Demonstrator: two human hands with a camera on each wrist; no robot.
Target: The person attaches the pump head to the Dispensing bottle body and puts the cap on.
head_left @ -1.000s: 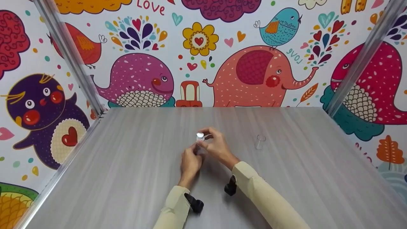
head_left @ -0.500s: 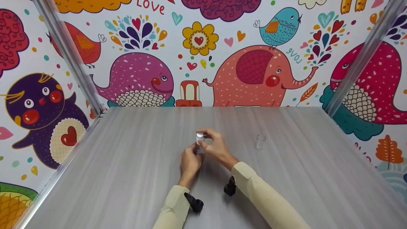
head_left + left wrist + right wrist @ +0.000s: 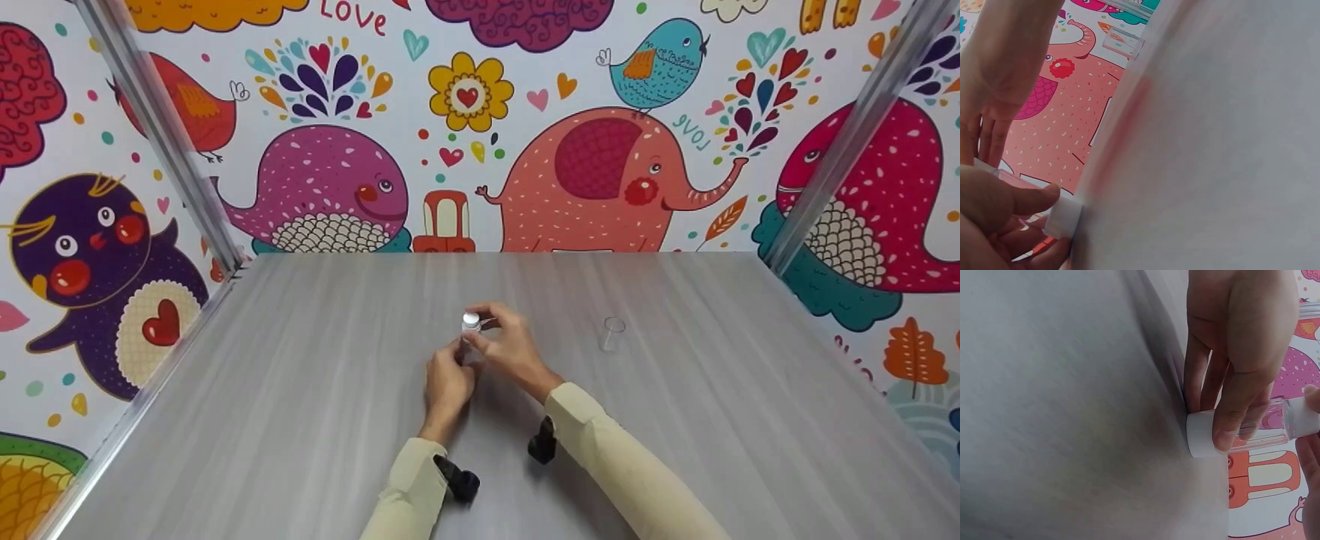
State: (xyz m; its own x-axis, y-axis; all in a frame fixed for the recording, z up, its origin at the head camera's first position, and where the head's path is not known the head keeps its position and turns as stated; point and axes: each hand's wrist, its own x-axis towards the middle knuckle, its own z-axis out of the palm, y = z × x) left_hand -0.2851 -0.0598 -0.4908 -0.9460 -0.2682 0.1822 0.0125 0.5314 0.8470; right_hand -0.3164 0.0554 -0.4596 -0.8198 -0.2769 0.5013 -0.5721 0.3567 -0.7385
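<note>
In the head view a small clear bottle with a white top [image 3: 471,319] stands upright between my hands at the table's middle. The right wrist view shows its clear body [image 3: 1272,439] and a wide white base [image 3: 1201,433] against the tabletop. My left hand [image 3: 450,379] grips the base, thumb on one side and fingers on the other. Higher up, my right hand [image 3: 516,349] pinches the white top with thumb and fingers. To the right, a clear open-topped cylinder [image 3: 612,335] stands apart from both hands. Fingers hide much of the bottle in the head view.
The grey wood-grain table [image 3: 315,390] ends at a wall printed with cartoon animals [image 3: 600,180]. Metal posts [image 3: 165,135] rise at its back corners. Black wrist mounts [image 3: 461,480] hang from both pale sleeves, close over the table.
The white top has turned in my right fingers: a small point on its left side no longer shows, and it looks round. My left hand stays in place on the base.
</note>
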